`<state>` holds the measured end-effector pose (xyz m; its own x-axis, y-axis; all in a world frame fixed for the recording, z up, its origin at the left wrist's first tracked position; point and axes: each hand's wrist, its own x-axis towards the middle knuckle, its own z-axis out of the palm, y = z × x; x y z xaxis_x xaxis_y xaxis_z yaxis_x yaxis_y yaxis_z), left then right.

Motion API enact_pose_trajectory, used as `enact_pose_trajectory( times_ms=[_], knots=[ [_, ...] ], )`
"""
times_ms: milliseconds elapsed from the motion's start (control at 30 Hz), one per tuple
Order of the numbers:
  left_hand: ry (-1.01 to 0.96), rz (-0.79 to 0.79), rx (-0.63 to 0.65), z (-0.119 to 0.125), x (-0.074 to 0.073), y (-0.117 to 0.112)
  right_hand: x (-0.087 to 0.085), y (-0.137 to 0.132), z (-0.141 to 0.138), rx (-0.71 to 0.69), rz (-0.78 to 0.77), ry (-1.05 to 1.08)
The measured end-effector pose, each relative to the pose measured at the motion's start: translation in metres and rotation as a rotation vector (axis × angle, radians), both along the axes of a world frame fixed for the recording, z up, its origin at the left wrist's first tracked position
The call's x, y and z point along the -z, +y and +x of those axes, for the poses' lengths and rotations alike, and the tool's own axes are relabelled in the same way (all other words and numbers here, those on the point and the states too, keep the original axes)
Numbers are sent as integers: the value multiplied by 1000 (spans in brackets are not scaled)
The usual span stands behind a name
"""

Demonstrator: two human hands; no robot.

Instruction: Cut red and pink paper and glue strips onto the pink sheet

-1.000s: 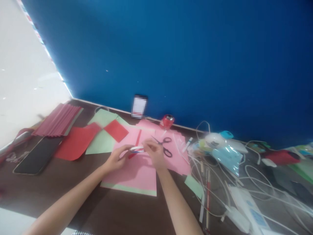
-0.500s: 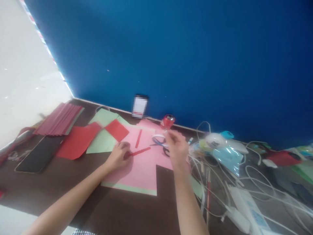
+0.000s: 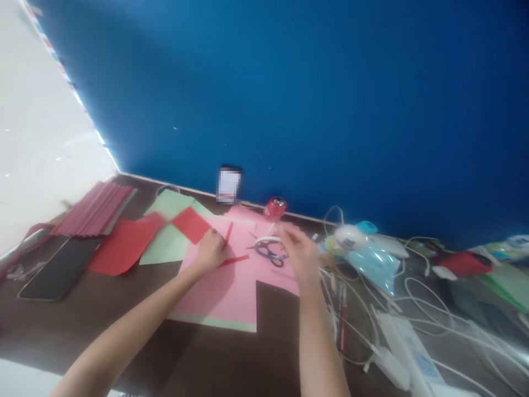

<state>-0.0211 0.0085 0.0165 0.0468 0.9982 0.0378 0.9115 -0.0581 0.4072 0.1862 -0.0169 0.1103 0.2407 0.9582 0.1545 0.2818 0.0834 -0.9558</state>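
My left hand [image 3: 210,251] rests on a pink paper sheet [image 3: 231,289], its fingers curled onto the end of a thin red paper strip [image 3: 234,259]. A second red strip [image 3: 228,232] lies just beyond that hand. My right hand [image 3: 300,251] hovers to the right, its bent fingertips at the right edge of a white ring, perhaps a tape roll [image 3: 266,241]. The ring sits over dark-handled scissors [image 3: 270,255]. Blur hides whether the right hand's fingers grip the ring.
Red [image 3: 119,245] and pale green [image 3: 165,242] sheets, a dark red pleated folder [image 3: 97,209] and a black phone [image 3: 58,267] lie at the left. A red can [image 3: 275,208] stands by the blue wall. White cables [image 3: 413,309], adapters and plastic bags [image 3: 372,262] crowd the right.
My hands have parted: the right one carried the white ring rightward to the scissors, and the left one stayed on the pink sheet with the red strip. The view shifted slightly.
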Motion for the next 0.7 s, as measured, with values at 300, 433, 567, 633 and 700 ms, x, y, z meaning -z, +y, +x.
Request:
enact_pose_trajectory(
  times_ms=[300, 433, 567, 633, 700],
  knots=[
    [-176, 175, 58, -15, 19, -8, -12, -3, 12, -94, -3, -120],
    [-155, 155, 8, -12, 20, -8, -14, -4, 9, -134, -35, -141],
    [-246, 208, 48, -11, 21, -9, -10, -2, 12, -153, -28, -188],
    [-375, 218, 69, -12, 21, -10, -5, 0, 16, -128, 19, -230],
    [-554, 175, 64, -13, 21, -12, 2, 2, 19, -93, 95, -290]
  ],
)
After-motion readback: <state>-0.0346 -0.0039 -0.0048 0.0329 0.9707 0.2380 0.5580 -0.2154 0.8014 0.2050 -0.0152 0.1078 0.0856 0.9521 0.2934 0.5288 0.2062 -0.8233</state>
